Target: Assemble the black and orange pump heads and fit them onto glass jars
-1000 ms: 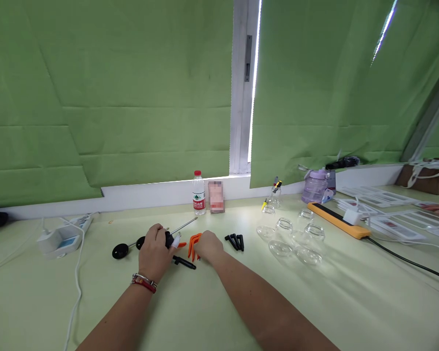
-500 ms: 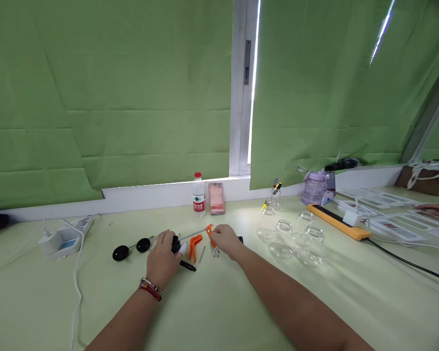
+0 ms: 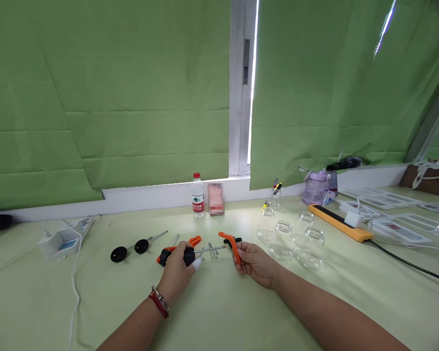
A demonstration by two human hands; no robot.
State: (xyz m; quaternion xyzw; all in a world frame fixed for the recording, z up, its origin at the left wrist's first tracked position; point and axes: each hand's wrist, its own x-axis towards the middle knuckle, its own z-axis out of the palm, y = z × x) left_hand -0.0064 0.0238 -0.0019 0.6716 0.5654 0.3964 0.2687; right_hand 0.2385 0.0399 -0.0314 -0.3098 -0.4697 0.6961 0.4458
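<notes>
My left hand (image 3: pixel 177 269) is closed around the black handle of a screwdriver-like tool (image 3: pixel 209 249), its thin metal shaft pointing right. One fingertip appears to have a white wrap. Beneath that hand lies another orange piece (image 3: pixel 195 241), partly hidden, beside a black part (image 3: pixel 164 257). My right hand (image 3: pixel 254 264) pinches a curved orange plastic piece (image 3: pixel 236 249) upright, close to the shaft's tip but apart from it. Something black shows behind this piece. Several metal screws (image 3: pixel 212 251) lie on the table between my hands.
Two black discs with metal rods (image 3: pixel 119 254) lie on the left. Clear glass jars (image 3: pixel 283 239) stand to the right, before an orange power strip (image 3: pixel 336 222). A water bottle (image 3: pixel 198 197) stands at the back. A white cable (image 3: pixel 76 292) runs down the left side.
My right hand has moved right and turned, lifting the orange piece. My left hand has shifted right with the tool, over the other orange piece. The co-worker's hand at far right is gone.
</notes>
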